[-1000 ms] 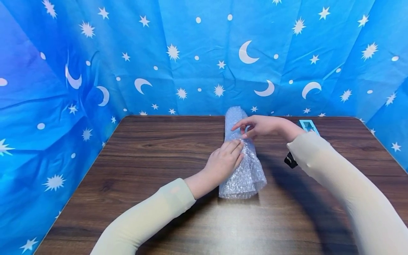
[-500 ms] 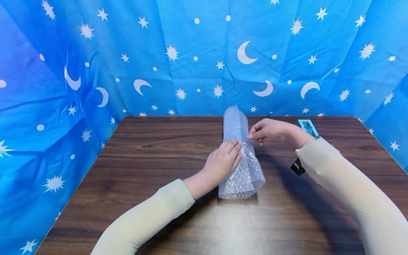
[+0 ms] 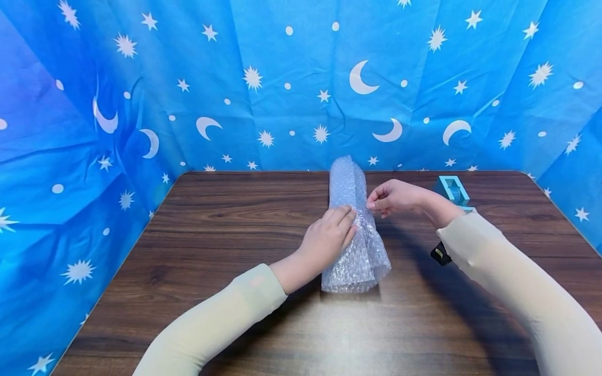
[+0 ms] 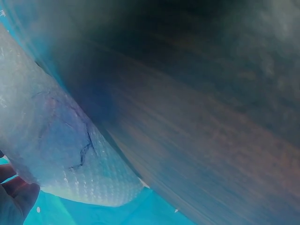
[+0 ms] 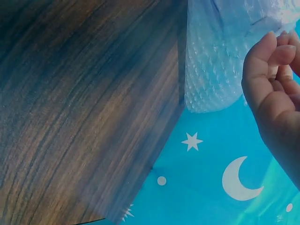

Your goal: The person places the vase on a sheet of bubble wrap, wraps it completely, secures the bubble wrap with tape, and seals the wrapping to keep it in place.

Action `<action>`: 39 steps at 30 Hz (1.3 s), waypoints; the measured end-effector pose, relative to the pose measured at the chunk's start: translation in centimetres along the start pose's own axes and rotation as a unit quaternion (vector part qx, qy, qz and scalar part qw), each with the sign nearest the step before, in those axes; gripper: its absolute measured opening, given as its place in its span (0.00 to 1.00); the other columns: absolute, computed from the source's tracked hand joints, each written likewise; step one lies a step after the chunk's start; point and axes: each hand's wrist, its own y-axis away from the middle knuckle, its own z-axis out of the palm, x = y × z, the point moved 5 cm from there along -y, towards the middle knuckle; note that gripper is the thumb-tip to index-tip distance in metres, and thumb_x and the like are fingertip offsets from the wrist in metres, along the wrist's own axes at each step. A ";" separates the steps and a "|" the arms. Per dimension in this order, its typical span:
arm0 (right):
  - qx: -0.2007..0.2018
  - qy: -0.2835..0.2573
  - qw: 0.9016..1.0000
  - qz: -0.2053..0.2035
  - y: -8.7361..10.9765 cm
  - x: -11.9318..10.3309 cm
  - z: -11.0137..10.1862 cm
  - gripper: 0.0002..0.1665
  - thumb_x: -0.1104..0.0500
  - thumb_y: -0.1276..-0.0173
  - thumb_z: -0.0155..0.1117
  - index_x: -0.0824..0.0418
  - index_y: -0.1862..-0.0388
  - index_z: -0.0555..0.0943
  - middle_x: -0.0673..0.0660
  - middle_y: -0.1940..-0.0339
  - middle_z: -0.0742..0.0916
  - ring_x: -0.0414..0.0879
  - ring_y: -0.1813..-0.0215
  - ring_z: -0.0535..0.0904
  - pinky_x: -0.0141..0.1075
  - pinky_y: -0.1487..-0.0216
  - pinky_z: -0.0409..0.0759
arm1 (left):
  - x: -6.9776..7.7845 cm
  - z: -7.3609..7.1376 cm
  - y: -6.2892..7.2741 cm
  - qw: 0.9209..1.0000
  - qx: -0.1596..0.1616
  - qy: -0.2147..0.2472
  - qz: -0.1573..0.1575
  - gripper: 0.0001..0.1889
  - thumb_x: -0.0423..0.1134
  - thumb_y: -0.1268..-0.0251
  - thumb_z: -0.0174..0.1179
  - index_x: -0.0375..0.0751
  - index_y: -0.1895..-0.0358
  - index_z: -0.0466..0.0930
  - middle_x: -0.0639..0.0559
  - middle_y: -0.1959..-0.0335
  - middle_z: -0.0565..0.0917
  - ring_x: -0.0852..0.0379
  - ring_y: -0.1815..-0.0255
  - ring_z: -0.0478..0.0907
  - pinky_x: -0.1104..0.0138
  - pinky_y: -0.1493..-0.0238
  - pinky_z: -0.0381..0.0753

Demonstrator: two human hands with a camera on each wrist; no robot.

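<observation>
A long roll of clear bubble wrap [image 3: 347, 183] lies lengthwise near the middle of the table; its near end is flared and loose. What is inside cannot be made out. My left hand [image 3: 329, 232] rests on the roll from the left, fingers laid across its top. On the other side, my right hand [image 3: 395, 197] has its thumb and fingertips drawn together at the roll's right edge and appears to pinch the film there. In the right wrist view, those fingertips [image 5: 271, 40] meet beside the wrap. Any thin tape between them is too small to see.
A teal object with a rectangular opening [image 3: 452, 189] stands at the back right, partly hidden by my right arm. A brown wood-grain table [image 3: 226, 230] lies beneath everything. Behind it hangs a blue star-and-moon cloth [image 3: 282, 104].
My right hand has drawn back from over the top of the roll to its right edge, fingers coming together. My left hand and the roll have stayed in place.
</observation>
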 end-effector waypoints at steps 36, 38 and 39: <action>0.026 -0.206 0.976 0.066 0.2 3.4 3.5 0.14 0.52 0.15 0.44 0.60 0.42 0.64 0.51 0.60 0.77 0.39 0.62 0.79 0.32 0.59 0.86 | -1.9 0.8 0.3 0.966 -0.107 0.197 -0.131 0.27 0.43 0.21 0.54 0.36 0.25 0.67 0.40 0.24 0.71 0.42 0.23 0.69 0.51 0.30 0.79; 0.028 -0.205 0.976 0.073 0.4 3.3 3.7 0.17 0.50 0.15 0.43 0.60 0.39 0.62 0.53 0.56 0.78 0.40 0.60 0.81 0.33 0.58 0.87 | -2.6 1.2 0.5 0.939 -0.123 0.262 -0.187 0.33 0.45 0.23 0.57 0.35 0.22 0.61 0.37 0.21 0.65 0.39 0.20 0.64 0.47 0.24 0.71; 0.027 -0.204 0.976 0.077 0.5 3.3 3.8 0.19 0.49 0.15 0.43 0.61 0.37 0.61 0.55 0.53 0.78 0.40 0.59 0.82 0.34 0.57 0.87 | -3.0 1.4 0.6 0.920 -0.132 0.297 -0.220 0.36 0.47 0.24 0.58 0.34 0.21 0.58 0.36 0.20 0.63 0.38 0.19 0.62 0.46 0.22 0.68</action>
